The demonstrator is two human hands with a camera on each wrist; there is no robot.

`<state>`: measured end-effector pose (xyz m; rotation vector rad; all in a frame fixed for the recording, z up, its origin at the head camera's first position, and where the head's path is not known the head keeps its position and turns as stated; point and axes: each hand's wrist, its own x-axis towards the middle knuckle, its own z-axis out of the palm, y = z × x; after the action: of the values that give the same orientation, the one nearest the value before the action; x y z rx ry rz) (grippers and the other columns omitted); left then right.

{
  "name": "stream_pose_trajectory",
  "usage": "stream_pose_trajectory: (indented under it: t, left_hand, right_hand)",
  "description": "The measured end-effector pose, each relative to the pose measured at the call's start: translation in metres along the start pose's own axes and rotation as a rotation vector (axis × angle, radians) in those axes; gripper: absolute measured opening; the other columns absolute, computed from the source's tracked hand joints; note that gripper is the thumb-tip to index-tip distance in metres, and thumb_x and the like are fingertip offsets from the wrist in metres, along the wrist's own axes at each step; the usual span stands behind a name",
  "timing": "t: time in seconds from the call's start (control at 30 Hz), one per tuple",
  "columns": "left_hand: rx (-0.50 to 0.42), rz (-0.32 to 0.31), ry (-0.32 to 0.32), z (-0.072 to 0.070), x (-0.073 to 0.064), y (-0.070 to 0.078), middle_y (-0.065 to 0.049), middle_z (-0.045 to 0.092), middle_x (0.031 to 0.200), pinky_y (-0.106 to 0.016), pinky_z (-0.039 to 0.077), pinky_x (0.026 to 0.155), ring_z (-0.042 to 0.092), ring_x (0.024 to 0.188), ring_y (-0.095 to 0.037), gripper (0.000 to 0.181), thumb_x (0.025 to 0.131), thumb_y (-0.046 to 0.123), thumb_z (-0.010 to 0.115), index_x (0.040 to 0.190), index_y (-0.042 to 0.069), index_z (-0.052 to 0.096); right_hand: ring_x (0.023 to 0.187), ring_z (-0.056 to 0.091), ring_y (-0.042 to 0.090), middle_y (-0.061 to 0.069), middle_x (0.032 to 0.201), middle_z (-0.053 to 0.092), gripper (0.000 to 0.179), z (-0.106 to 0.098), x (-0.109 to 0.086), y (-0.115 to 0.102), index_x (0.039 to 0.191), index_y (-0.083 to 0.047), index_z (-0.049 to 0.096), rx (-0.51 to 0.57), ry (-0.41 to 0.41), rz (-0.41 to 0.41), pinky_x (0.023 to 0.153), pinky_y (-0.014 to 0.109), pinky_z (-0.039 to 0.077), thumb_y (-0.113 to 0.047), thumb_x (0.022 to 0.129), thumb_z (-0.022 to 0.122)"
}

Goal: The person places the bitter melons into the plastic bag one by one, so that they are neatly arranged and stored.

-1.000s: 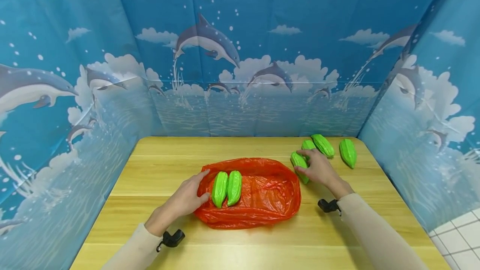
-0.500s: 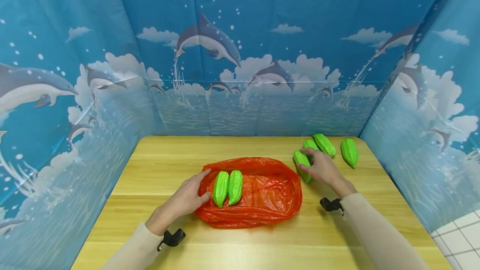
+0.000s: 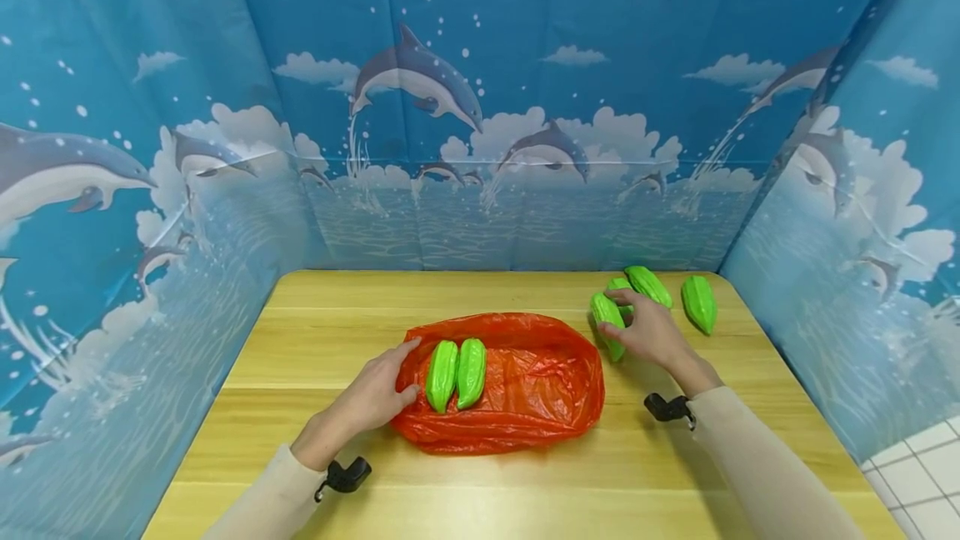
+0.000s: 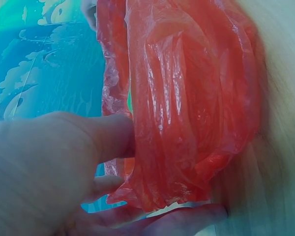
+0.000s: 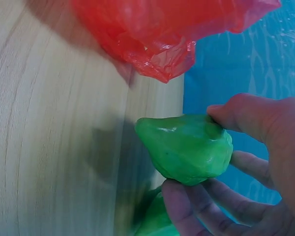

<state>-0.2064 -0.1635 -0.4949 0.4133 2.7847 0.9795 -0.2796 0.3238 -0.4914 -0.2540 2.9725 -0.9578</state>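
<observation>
My right hand (image 3: 651,332) pinches a green star fruit (image 5: 187,147), pointed and ridged, between thumb and fingertips. In the right wrist view it hangs off the table with a shadow beside it. At the left end of an open red plastic bag (image 3: 517,432), my left hand (image 3: 360,394) holds the rim. The left wrist view has the thumb (image 4: 115,135) reaching over the edge and other fingers outside, low near the table. Inside the bag, two star fruits lie side by side, a left one (image 3: 441,377) and a right one (image 3: 471,373).
Behind the right hand lie a partly hidden star fruit (image 3: 618,283), another star fruit (image 3: 649,286) and, farther right, a third star fruit (image 3: 699,305). A dolphin-print curtain (image 3: 465,215) closes off the back and sides of the wooden table (image 3: 360,294).
My right fingers have closed on the star fruit, which has risen slightly and shifted a little back and to the right. The left hand and bag have stayed put.
</observation>
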Motion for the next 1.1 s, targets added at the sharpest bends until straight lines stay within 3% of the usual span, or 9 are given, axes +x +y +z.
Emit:
stream_pose_trajectory:
  t: [0.7, 1.1]
  left_hand:
    - [0.012, 0.011, 0.018, 0.002, -0.002, -0.004, -0.025, 0.058, 0.174, -0.068, 0.05, 0.133, 0.057, 0.162, -0.05, 0.079, 0.104, 0.001, 0.08, 0.176, 0.002, 0.047]
    - [0.01, 0.015, 0.017, 0.002, -0.004, -0.003, -0.026, 0.057, 0.175, -0.068, 0.047, 0.135, 0.054, 0.164, -0.051, 0.079, 0.103, -0.005, 0.078, 0.175, 0.0, 0.047]
  right_hand:
    - [0.129, 0.074, 0.058, 0.038, 0.165, 0.059, 0.073, -0.015, -0.006, -0.018, 0.171, -0.001, 0.054, 0.015, 0.017, -0.059, 0.09, 0.056, 0.071, -0.025, 0.109, 0.083]
    - [0.128, 0.074, 0.057, 0.037, 0.166, 0.058, 0.071, -0.023, -0.009, -0.03, 0.172, -0.001, 0.052, 0.005, 0.025, -0.081, 0.099, 0.062, 0.068, -0.023, 0.111, 0.081]
